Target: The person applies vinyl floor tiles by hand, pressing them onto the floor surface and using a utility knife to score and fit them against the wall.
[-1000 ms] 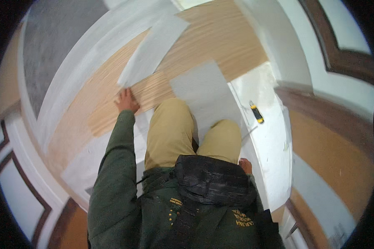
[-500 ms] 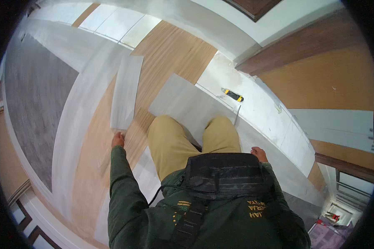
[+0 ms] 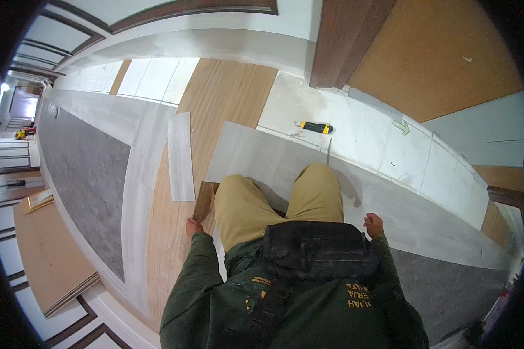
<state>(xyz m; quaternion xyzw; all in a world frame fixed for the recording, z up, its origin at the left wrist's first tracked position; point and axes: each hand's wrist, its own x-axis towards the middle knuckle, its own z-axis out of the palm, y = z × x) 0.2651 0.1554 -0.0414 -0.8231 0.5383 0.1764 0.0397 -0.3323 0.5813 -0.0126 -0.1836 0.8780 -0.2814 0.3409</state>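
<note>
My left hand [image 3: 193, 227] grips the end of a brown wood-look plank [image 3: 205, 198] beside my left knee. My right hand [image 3: 374, 224] hangs with curled fingers beside my right thigh, nothing visible in it. A loose narrow pale grey plank [image 3: 180, 156] lies on the laid wood-look boards [image 3: 230, 84], left of my knees. A wider grey piece [image 3: 250, 152] lies just beyond my knees. A yellow and black utility knife [image 3: 314, 127] rests on white tiles [image 3: 355, 134], with a thin metal rod [image 3: 329, 150] nearby.
Dark grey flooring [image 3: 87, 174] stretches left along the corridor and behind my right side. A stack of brown boards [image 3: 55, 250] leans at the lower left. A dark wooden door frame [image 3: 343, 41] and orange-brown panel [image 3: 425, 52] stand ahead right. Yellow equipment [image 3: 23, 134] is far down the corridor.
The view has swung leftward to show the corridor. My left hand has moved from lying spread on the boards to gripping a plank's end by my knee, which now appears raised and darker.
</note>
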